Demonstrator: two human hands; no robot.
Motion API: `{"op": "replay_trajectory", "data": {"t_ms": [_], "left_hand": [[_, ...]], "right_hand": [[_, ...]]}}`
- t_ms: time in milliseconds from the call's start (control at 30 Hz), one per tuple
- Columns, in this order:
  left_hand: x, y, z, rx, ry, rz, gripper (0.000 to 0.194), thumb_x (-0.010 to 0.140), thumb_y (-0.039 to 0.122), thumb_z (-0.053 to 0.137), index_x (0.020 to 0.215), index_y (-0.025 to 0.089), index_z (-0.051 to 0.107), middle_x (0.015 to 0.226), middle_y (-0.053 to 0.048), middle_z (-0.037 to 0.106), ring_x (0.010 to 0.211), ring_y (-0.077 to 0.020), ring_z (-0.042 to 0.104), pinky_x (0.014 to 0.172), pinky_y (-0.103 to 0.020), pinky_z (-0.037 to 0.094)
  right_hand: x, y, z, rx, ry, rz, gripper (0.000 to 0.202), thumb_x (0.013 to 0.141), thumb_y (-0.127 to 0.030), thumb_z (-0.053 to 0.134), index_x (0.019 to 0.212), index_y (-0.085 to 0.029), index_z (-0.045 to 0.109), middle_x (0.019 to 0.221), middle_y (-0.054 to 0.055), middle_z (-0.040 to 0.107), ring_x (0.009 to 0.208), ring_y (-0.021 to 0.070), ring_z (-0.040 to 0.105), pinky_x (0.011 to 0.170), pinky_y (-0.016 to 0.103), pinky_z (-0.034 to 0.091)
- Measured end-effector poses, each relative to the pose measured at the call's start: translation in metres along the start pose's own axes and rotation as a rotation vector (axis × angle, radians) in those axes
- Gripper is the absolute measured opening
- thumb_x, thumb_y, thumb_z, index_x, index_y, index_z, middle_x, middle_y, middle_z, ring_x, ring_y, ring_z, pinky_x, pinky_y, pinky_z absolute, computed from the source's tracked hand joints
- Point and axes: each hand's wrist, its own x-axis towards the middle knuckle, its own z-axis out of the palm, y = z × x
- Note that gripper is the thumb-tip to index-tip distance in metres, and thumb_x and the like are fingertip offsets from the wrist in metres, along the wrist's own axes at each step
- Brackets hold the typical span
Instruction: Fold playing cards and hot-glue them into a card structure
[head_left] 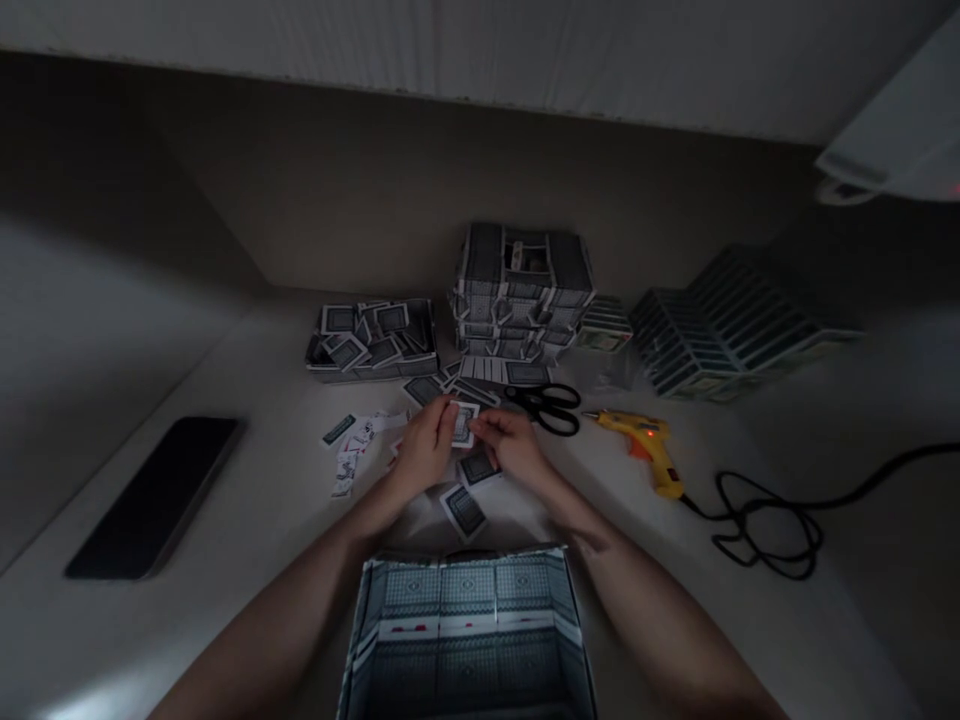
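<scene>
Near the middle of the table, my left hand point(427, 440) and my right hand point(510, 440) both grip one playing card point(463, 424), its patterned back facing up. Below them lie two loose playing cards, one dark-backed card point(480, 468) beside my right fingers and another card point(463, 512) closer to me. Cut card pieces point(356, 450) are scattered left of my left hand. Closest to me stands an open box made of playing cards point(469, 585), cut off by the bottom of the view.
At the back are a card-filled tray point(367, 375), a stacked card structure point(525, 290) and more card structures point(720, 330). Black scissors point(551, 408) lie near a yellow glue gun point(649, 445) with a looped black cord point(772, 540). A black phone point(154, 500) lies left; a shelf edge point(450, 95) overhangs.
</scene>
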Motion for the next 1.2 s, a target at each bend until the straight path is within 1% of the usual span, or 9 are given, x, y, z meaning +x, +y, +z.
{"op": "replay_trajectory", "data": {"t_ms": [67,167,433,633,733,967,1200], "left_hand": [[0.0005,0.0012,0.0,-0.021,0.008,-0.002,0.022,0.089,0.027,0.031,0.094,0.017,0.05,0.084,-0.004,0.062,0.077,-0.0139,0.057,0.068,-0.025,0.044],[0.0014,0.0022,0.0007,-0.039,0.012,-0.023,0.022,0.089,0.027,0.032,0.092,0.018,0.052,0.083,-0.003,0.062,0.077,-0.0131,0.057,0.069,-0.025,0.045],[0.0018,-0.0011,0.0051,-0.051,0.047,-0.056,0.02,0.087,0.028,0.037,0.087,0.018,0.054,0.079,-0.001,0.062,0.073,-0.0125,0.056,0.066,-0.023,0.045],[0.0022,0.0,0.0045,-0.059,0.06,-0.076,0.02,0.086,0.028,0.039,0.086,0.018,0.056,0.08,-0.002,0.064,0.073,-0.0129,0.057,0.066,-0.024,0.045],[0.0013,0.0011,0.0036,-0.032,0.058,-0.068,0.02,0.086,0.029,0.038,0.084,0.018,0.055,0.078,-0.002,0.063,0.072,-0.013,0.057,0.065,-0.024,0.045],[-0.0026,0.0009,0.0046,0.136,0.009,-0.017,0.023,0.089,0.027,0.026,0.09,0.017,0.047,0.073,-0.004,0.06,0.064,-0.0156,0.058,0.059,-0.028,0.043],[-0.0022,-0.0013,0.005,0.192,-0.09,-0.051,0.022,0.089,0.028,0.025,0.094,0.018,0.045,0.067,-0.003,0.058,0.059,-0.0164,0.059,0.054,-0.027,0.042]], "right_hand": [[-0.0003,0.0,0.0004,-0.009,-0.001,-0.011,0.038,0.071,-0.052,0.053,0.053,-0.018,0.052,0.033,-0.006,0.038,0.029,0.0072,0.03,0.034,0.022,0.02],[-0.0007,0.0006,0.0009,-0.018,-0.001,-0.029,0.038,0.073,-0.05,0.051,0.053,-0.018,0.053,0.032,-0.006,0.039,0.03,0.0073,0.031,0.035,0.022,0.021],[-0.002,0.0007,0.0024,-0.039,-0.012,-0.042,0.035,0.076,-0.044,0.049,0.052,-0.019,0.052,0.032,-0.006,0.039,0.029,0.0072,0.032,0.035,0.022,0.022],[-0.002,0.0005,0.0018,-0.062,-0.016,-0.045,0.034,0.078,-0.043,0.048,0.054,-0.019,0.053,0.035,-0.005,0.044,0.03,0.0075,0.035,0.036,0.022,0.024],[-0.0021,-0.0003,0.0013,-0.093,-0.025,-0.056,0.035,0.079,-0.042,0.048,0.053,-0.018,0.051,0.035,-0.005,0.044,0.031,0.0075,0.037,0.037,0.021,0.026],[-0.0043,-0.0003,0.0044,-0.155,-0.028,-0.06,0.034,0.081,-0.04,0.047,0.055,-0.018,0.051,0.034,-0.006,0.044,0.032,0.0076,0.04,0.038,0.02,0.028],[-0.0034,0.0015,0.0018,-0.184,-0.048,-0.046,0.034,0.08,-0.041,0.048,0.054,-0.019,0.05,0.034,-0.006,0.046,0.034,0.0083,0.041,0.041,0.02,0.03]]}}
